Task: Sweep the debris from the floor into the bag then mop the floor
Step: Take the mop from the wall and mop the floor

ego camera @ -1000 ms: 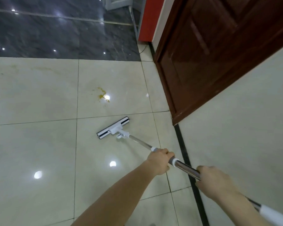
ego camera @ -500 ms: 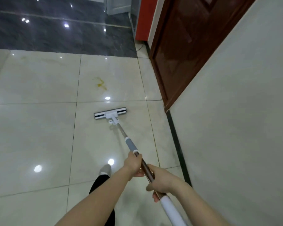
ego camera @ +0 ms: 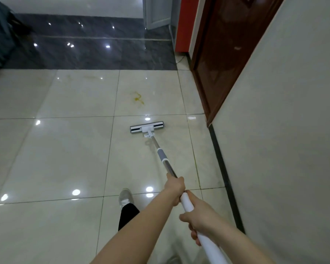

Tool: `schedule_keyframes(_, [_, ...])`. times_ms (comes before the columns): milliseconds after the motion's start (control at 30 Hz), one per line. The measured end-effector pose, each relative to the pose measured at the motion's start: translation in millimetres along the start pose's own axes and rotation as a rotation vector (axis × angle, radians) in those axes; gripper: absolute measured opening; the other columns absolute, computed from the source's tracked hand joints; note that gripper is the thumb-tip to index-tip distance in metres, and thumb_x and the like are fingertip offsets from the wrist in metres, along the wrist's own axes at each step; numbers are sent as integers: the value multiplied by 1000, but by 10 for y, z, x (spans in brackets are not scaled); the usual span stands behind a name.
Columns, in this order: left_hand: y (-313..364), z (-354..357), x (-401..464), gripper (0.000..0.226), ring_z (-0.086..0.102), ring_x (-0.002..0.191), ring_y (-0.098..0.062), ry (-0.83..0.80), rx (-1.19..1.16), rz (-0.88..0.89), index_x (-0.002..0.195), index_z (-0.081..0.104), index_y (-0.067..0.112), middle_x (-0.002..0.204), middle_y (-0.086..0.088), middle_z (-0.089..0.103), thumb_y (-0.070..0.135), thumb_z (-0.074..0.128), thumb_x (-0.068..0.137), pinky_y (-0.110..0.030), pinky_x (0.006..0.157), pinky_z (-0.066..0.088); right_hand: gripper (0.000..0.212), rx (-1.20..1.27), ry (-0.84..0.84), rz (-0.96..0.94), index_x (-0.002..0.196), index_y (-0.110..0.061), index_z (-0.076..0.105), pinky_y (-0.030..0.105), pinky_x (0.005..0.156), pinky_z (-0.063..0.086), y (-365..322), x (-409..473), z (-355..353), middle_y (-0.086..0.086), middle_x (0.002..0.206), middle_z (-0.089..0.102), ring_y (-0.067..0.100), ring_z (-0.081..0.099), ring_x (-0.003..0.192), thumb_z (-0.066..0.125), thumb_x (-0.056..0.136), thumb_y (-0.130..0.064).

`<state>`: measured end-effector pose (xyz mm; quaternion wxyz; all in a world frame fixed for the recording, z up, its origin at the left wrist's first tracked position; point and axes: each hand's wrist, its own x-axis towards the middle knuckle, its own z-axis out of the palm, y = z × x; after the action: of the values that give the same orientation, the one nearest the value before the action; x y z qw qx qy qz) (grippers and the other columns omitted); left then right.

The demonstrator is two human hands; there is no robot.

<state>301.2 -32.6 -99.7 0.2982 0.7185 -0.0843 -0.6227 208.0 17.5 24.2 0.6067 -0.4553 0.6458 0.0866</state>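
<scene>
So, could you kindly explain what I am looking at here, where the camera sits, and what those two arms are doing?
There is no machine here: the camera is worn on a person's head and looks forward and down, so the two bare arms at the bottom are the wearer's own. Both hands grip one long mop handle. The left hand holds it further forward, where the metal part ends; the right hand holds the white part nearer the body. The flat mop head rests on the glossy cream floor tiles. Just beyond it is a yellowish stain not yet reached. A wall and a brown door run along the right, and the wearer's shoe shows below.
</scene>
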Motion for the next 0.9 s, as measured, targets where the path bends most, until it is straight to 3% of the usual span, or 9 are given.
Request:
schedule_keyframes(100, [184,-7,147,48,62,92,-33,93,-12,45,137,35,14,120,-21,59,17,44,90,-37,71,52,68,-13,14,-25,138,-51,30,23,44,45,-202,98,-65,10,69,53,14,48,40,47,91,-5])
schedule_keyframes(200, [370,-5,329,48,60,86,-31,111,-31,37,135,38,15,120,-21,59,16,44,87,-40,77,53,61,-62,12,-16,131,-49,36,24,45,47,-393,205,-146,10,70,54,14,48,40,47,90,-4])
schedule_keyframes(300, [550,44,435,47,64,98,-32,139,-1,22,135,39,17,118,-17,60,15,44,89,-39,80,53,55,-83,5,-20,119,-48,37,25,46,47,-528,318,-290,11,68,55,15,48,38,47,88,-4])
schedule_keyframes(367, [684,22,516,46,63,100,-31,144,19,23,136,39,19,117,-15,60,15,44,90,-37,81,53,55,-123,4,-40,122,-46,36,25,46,47,-656,427,-329,10,71,56,14,50,40,48,88,-4])
schedule_keyframes(467, [968,-136,842,42,60,84,-31,163,4,62,128,44,13,114,-21,61,15,47,86,-44,81,55,56,-223,-13,-75,132,-34,39,26,54,48,-1000,692,-351,4,74,55,14,53,52,51,86,-5])
schedule_keyframes(533, [1240,-276,1163,39,55,76,-30,165,-21,86,122,48,10,106,-25,62,13,50,82,-46,78,55,57,-186,-29,-65,133,-33,40,23,47,46,-1316,933,-379,6,72,54,14,51,45,49,87,-2])
schedule_keyframes(600, [1576,-424,1455,36,54,72,-29,147,-55,91,117,49,8,93,-22,60,12,51,81,-44,71,53,57,-132,-34,-54,133,-34,40,20,39,44,-1683,1194,-423,9,72,53,14,49,36,47,88,1])
schedule_keyframes(700, [2207,-717,1787,28,51,60,-26,123,-94,106,112,50,6,76,-10,52,8,50,84,-34,65,46,52,-155,-29,-89,128,-30,43,25,49,48,-2321,1652,-463,9,78,52,18,52,45,47,85,0])
schedule_keyframes(900, [3535,-1428,2583,26,50,57,-20,82,-175,126,115,49,9,78,-9,50,5,52,89,-29,58,47,48,-178,-16,-107,120,-33,43,27,49,48,-3793,2590,-447,10,79,54,19,53,46,46,83,-2])
